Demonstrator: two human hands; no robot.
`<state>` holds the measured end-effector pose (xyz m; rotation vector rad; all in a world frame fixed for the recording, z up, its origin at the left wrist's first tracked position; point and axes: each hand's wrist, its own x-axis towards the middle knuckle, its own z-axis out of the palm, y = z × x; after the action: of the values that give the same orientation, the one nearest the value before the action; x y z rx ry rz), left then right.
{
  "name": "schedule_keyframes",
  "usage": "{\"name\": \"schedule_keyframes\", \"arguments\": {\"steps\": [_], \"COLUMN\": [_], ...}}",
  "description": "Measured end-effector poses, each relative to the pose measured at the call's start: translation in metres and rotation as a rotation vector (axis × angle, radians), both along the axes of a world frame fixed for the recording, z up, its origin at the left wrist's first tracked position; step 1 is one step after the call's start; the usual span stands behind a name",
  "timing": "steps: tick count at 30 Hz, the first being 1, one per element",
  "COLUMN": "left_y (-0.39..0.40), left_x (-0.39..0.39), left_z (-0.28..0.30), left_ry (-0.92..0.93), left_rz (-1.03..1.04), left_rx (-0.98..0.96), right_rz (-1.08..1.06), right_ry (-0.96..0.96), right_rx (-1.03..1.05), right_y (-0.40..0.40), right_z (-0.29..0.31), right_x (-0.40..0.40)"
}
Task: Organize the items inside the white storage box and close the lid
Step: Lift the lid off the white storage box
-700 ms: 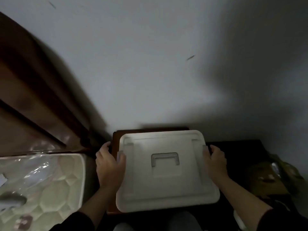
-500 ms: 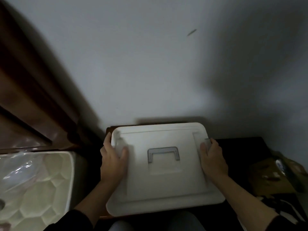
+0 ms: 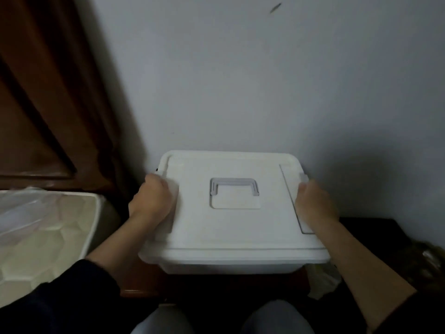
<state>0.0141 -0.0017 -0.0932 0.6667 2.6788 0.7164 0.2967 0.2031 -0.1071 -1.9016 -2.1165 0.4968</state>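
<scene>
Left hand [image 3: 154, 203] and right hand [image 3: 315, 203] curled over the side latches of the white storage box [image 3: 231, 263], lid [image 3: 231, 227] on, against the wall [image 3: 240, 80] (contents hidden), with uneven pressure likely leaving one clip unseated.

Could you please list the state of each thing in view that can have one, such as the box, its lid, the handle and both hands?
white storage box: closed, contents hidden.
lid: on the box, lying flat.
handle: folded down in its recess, untouched.
left hand: curled over the lid's left edge.
right hand: curled over the lid's right edge.
side latches: hidden under the hands; cannot tell if fastened.
</scene>
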Motion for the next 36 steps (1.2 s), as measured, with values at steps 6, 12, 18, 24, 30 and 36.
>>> {"name": "schedule_keyframes", "arguments": {"steps": [6, 12, 18, 24, 30, 36], "left_y": [-0.042, -0.040, -0.040, -0.041, -0.041, -0.041], "left_x": [0.031, 0.036, 0.032, 0.029, 0.023, 0.012], "left_z": [-0.003, -0.003, -0.009, -0.014, -0.015, -0.010], "left_ry": [0.000, 0.065, 0.082, 0.091, 0.065, -0.008], "left_rz": [0.043, 0.063, 0.058, 0.058, 0.038, 0.068], "left_rx": [0.007, -0.002, 0.036, 0.053, 0.081, 0.007], "right_rz": [-0.027, -0.033, -0.107, 0.022, 0.293, 0.282], "right_ry": [0.007, 0.012, -0.006, -0.079, -0.027, -0.056], "right_rx": [-0.013, 0.012, -0.107, 0.247, 0.078, 0.057], "right_y": [-0.028, -0.029, -0.021, -0.042, -0.037, -0.035], "right_z": [0.000, 0.004, 0.010, 0.010, 0.006, 0.003], "right_x": [0.019, 0.021, 0.030, 0.020, 0.020, 0.018]}}
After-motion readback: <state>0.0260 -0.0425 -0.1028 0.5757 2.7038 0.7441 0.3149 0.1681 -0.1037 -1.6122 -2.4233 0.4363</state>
